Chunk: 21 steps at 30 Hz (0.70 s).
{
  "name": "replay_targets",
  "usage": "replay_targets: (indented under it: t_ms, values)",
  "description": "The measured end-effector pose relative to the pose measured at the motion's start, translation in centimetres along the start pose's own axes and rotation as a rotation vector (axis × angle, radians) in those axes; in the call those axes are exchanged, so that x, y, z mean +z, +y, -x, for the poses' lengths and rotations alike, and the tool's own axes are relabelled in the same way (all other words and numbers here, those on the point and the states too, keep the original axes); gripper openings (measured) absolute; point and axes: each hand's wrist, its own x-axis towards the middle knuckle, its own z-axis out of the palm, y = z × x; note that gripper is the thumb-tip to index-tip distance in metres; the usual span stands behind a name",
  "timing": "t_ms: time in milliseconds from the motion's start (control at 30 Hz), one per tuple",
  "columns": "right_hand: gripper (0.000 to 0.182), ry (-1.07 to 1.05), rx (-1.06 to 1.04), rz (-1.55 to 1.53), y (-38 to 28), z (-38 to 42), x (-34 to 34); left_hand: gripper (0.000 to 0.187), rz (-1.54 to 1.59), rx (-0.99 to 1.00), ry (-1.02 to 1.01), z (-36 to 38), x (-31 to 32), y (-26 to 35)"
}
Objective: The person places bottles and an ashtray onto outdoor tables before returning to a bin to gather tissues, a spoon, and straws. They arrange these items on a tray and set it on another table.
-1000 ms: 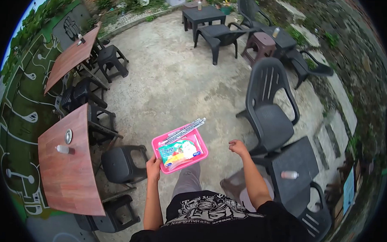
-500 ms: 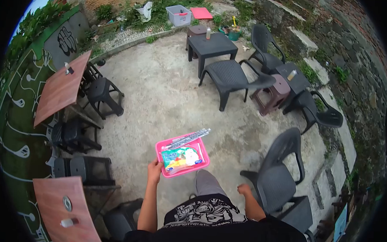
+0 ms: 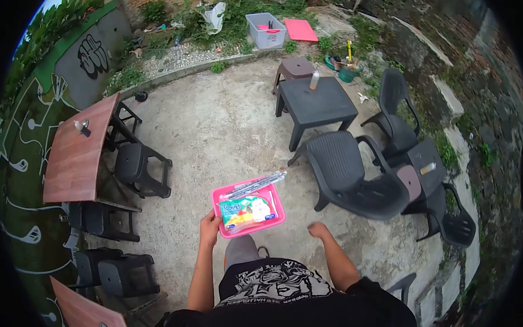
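My left hand grips the left edge of a pink plastic tray, held level at waist height. Inside lies a green, white and yellow tissue pack. Across the tray's far side rests a bundle of long thin items in shiny clear wrapping, one end sticking out past the rim. My right hand hangs in the air to the right of the tray, fingers curled in, with nothing seen in it.
Ahead to the right stands a dark table with a sauce bottle. A dark armchair is nearer. Wooden-topped tables and black stools line the left. A grey bin and pink lid lie at the back.
My view has moved forward over the concrete. The dark table and armchair are nearer, and the near-right chair has mostly left view. My right hand has swung forward; the tray stays in my left hand.
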Motion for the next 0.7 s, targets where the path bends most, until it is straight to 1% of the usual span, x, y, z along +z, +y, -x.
replay_targets:
  t_ms: [33,100,133,200,233,300,333,367,400,433,467,500,567,600,633,667,700]
  values:
    - [0.022,0.035,0.149,-0.154,-4.1,-3.3,-6.1,0.042,0.0,0.01,0.016,-3.3,0.1,1.2]
    - [0.026,0.088,0.156,-0.48,-8.7,-11.6,-13.6,0.042,0.013,0.039,0.044,-10.3,0.5,3.4]
    - [0.026,0.084,0.153,-0.478,-10.7,-15.6,-16.5,0.042,0.014,0.039,0.049,-14.0,0.7,4.3]
    - [0.027,0.185,0.053,-0.64,-13.4,-22.9,-20.8,0.041,0.043,0.033,0.038,-21.5,0.7,5.8]
    - [0.027,0.182,0.056,-0.645,-14.5,-25.9,-22.2,0.041,0.038,0.028,0.039,-25.3,0.5,6.8]
    - [0.028,0.217,0.052,-0.781,-15.5,-31.0,-23.8,0.041,0.017,-0.015,0.013,-33.0,0.4,8.5]
    - [0.032,0.08,0.118,-0.667,-15.2,-33.0,-24.3,0.041,0.012,-0.024,0.004,-36.4,0.2,9.5]
    - [0.035,-0.051,0.177,-0.547,-12.8,-35.7,-23.4,0.042,-0.031,-0.033,-0.011,-39.8,0.3,10.6]
    - [0.034,-0.087,0.132,-0.437,-9.3,-38.8,-20.3,0.042,-0.068,-0.031,-0.028,-44.0,0.5,12.3]
    - [0.033,-0.175,0.025,-0.272,-7.3,-40.6,-19.3,0.042,-0.057,-0.022,-0.041,-48.1,1.4,14.4]
    - [0.033,-0.195,-0.037,-0.271,-6.8,-40.5,-20.6,0.043,-0.046,-0.008,-0.04,-51.4,2.6,16.7]
    - [0.033,-0.196,-0.018,-0.279,-6.3,-41.2,-21.0,0.043,-0.043,-0.008,-0.042,-54.3,3.1,18.3]
    - [0.013,-0.474,-0.432,0.366,-5.1,-44.3,-22.2,0.043,-0.063,-0.005,-0.08,-61.7,4.1,20.2]
    - [0.011,-0.544,-0.237,0.007,-2.8,-45.1,-21.7,0.043,-0.077,0.006,-0.099,-64.9,5.5,20.5]
    - [0.012,-0.599,-0.035,-0.351,-1.5,-46.7,-20.9,0.044,-0.061,-0.025,-0.095,-68.0,6.8,22.4]
    - [0.012,-0.603,-0.034,-0.357,-0.8,-48.5,-20.2,0.044,-0.064,-0.03,-0.095,-71.6,7.4,22.8]
    - [0.012,-0.562,0.102,-0.63,-0.1,-50.7,-20.1,0.044,-0.066,-0.044,-0.109,-75.5,8.4,23.4]
